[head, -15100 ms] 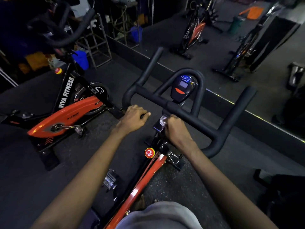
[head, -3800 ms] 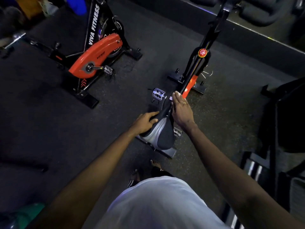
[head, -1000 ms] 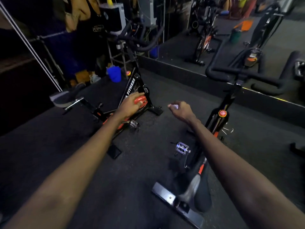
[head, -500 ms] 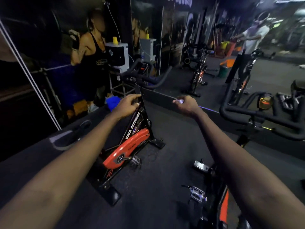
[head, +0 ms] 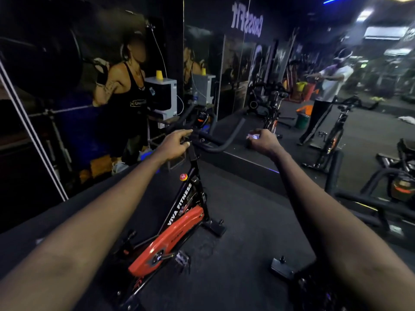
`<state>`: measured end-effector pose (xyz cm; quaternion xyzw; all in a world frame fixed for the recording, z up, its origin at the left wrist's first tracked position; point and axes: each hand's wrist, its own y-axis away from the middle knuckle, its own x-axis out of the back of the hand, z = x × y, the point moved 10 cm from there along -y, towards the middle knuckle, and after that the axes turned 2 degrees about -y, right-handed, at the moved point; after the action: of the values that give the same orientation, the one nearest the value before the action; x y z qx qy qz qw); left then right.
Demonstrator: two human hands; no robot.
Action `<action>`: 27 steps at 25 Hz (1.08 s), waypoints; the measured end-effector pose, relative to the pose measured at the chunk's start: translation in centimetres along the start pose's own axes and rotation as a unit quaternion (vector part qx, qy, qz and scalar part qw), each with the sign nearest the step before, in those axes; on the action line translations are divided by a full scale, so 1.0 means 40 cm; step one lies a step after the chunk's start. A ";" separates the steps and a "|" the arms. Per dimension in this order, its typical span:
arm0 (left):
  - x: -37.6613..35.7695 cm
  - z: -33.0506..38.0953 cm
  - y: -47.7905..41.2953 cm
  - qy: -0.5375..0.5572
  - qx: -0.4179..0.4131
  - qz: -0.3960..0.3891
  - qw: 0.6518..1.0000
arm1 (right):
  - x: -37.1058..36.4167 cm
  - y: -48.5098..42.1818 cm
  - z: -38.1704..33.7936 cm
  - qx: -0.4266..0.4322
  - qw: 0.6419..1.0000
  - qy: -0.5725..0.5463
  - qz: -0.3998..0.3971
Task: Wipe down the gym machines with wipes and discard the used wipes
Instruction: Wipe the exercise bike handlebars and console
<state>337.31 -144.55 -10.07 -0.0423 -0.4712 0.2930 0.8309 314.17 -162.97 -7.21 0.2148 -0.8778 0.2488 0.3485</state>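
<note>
- Now the wipe (head: 253, 136) sits bunched in your right hand (head: 261, 142), fingers pinching it, near the right end of the handlebar (head: 215, 147).
- Your left hand (head: 174, 145) hovers at that bar, fingers loose, gripping nothing.
- Judging by this, the orange bike (head: 179, 225) looks not yet wiped, and binning the wipe is left too.

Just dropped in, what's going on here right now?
A person stands at the orange VIVA FITNESS bike. The right hand pinches a crumpled white wipe, held up beside the handlebar. The left hand, holding nothing, is stretched out toward the bar. The wipe is not on the bike yet.
</note>
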 end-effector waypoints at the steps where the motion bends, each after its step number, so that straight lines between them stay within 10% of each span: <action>1: -0.010 -0.019 -0.048 -0.006 0.000 -0.001 1.000 | -0.011 -0.053 0.003 0.003 1.000 -0.003 0.003; 27: -0.541 -0.641 -0.736 0.036 0.079 -0.163 0.983 | -0.735 -0.677 0.279 -0.027 0.992 0.066 -0.103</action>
<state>362.87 -174.94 -30.46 0.0900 -0.4166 0.1884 0.8848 343.00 -184.77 -27.64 0.2779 -0.8326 0.2011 0.4348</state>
